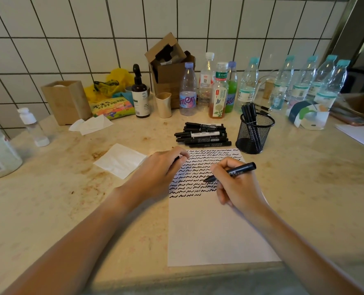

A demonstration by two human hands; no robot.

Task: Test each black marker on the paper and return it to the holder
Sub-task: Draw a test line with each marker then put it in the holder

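the right hand (233, 184) pinches a marker (232, 171) in a writing grip, tip down-left on the paper (215, 231), its long axis rising up-right. the left hand (162, 167) pins the sheet, fingers curled round something dark, likely the cap. beyond lie the pile (202, 135) and the holder (254, 133).

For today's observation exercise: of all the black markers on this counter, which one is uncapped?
The marker in the right hand, its tip on the paper; the piled markers are capped.

Both forearms reach forward; left grip (162, 167) is curled knuckles-up, right grip (232, 184) is pinched, fingers bent.
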